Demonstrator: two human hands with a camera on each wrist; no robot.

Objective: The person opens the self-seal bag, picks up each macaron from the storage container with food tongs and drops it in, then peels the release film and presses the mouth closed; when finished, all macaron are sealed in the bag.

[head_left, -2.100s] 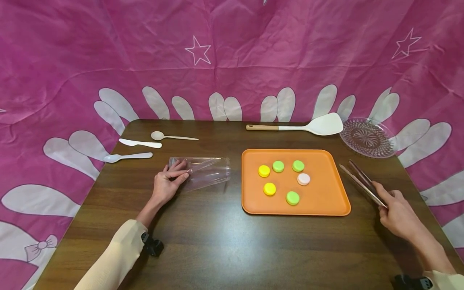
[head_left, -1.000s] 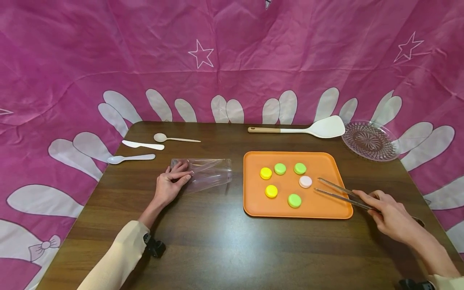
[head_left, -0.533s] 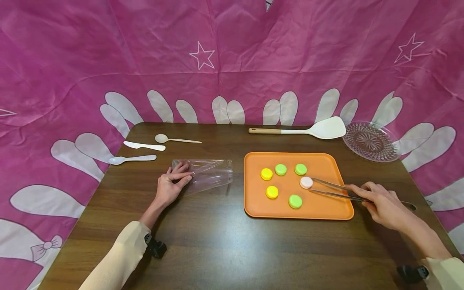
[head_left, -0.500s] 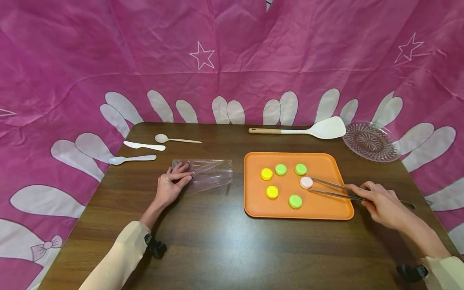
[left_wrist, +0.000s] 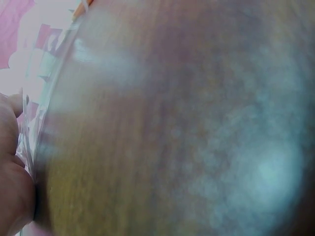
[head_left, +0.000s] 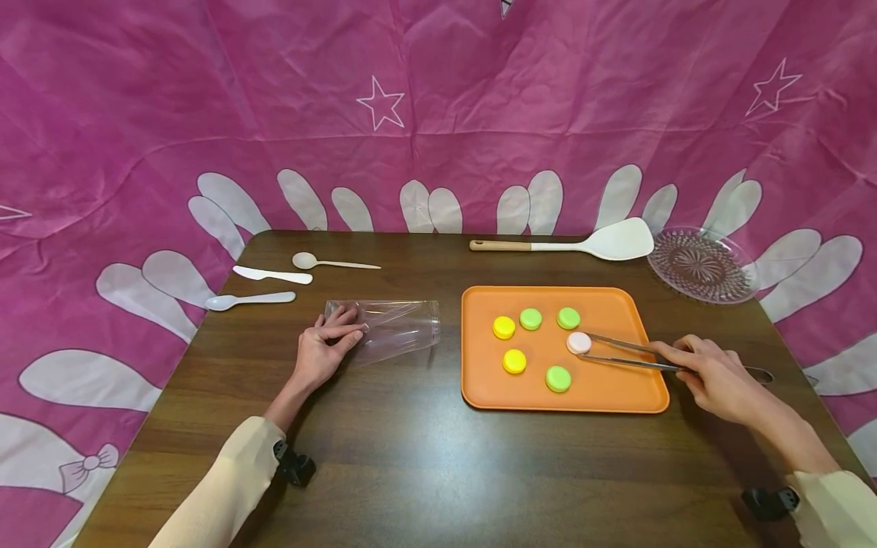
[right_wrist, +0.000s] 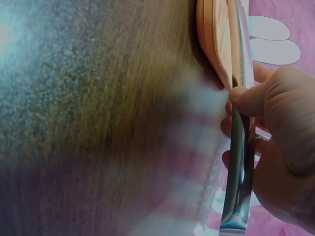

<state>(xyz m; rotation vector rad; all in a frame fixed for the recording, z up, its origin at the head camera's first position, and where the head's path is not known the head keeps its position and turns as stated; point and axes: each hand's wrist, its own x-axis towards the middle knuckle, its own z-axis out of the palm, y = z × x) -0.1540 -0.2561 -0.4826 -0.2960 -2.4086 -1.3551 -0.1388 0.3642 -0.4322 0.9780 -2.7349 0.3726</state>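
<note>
Metal tongs [head_left: 626, 361], pinched in the right hand [head_left: 718, 380], reach over the orange tray [head_left: 620, 390], tips flanking the pale pink macaron [head_left: 578, 342] lying on it; the left hand [head_left: 325, 352] pinches a clear bag [head_left: 404, 326].

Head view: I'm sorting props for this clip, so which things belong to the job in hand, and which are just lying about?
In use, as it looks: tongs in the right hand; pink macaron at their tips; orange tray; clear bag in the left hand; probably the yellow macarons and green macarons.
Lying about: spatula; clear plate; white knife; white spoon; beige spoon.
</note>
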